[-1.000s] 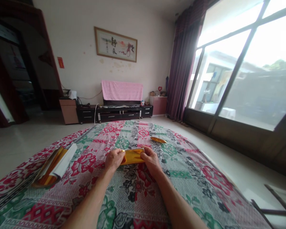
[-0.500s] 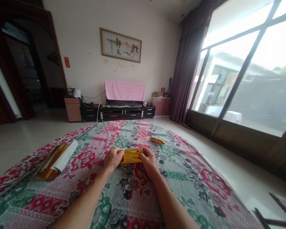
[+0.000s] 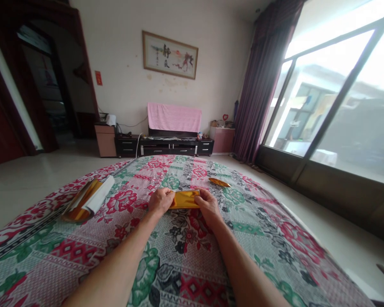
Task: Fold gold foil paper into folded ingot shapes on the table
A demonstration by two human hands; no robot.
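Note:
A shiny gold sheet (image 3: 186, 199), folded into a flat rectangle, is stretched between my two hands just above the flowered tablecloth. Its left end is pinched by my left hand (image 3: 161, 200), with fingers closed. At the right end my right hand (image 3: 208, 204) grips it, the thumb lying on top near the upper corner. Beyond my right hand, a narrow gold folded piece (image 3: 219, 183) with pointed ends rests on the cloth. To the left lies a stack of gold and white sheets (image 3: 88, 199) in a clear wrapper.
The round table's patterned cloth (image 3: 121, 238) spreads beneath my arms. Past its far edge stands a black low cabinet (image 3: 169, 147) with a pink cloth (image 3: 174, 116) above it. A large window (image 3: 333, 94) and purple curtain (image 3: 262, 81) are on the right.
The view has shifted, so the whole scene sits a little further right and higher. Both hands keep their hold on the gold sheet, with almost no movement against the table.

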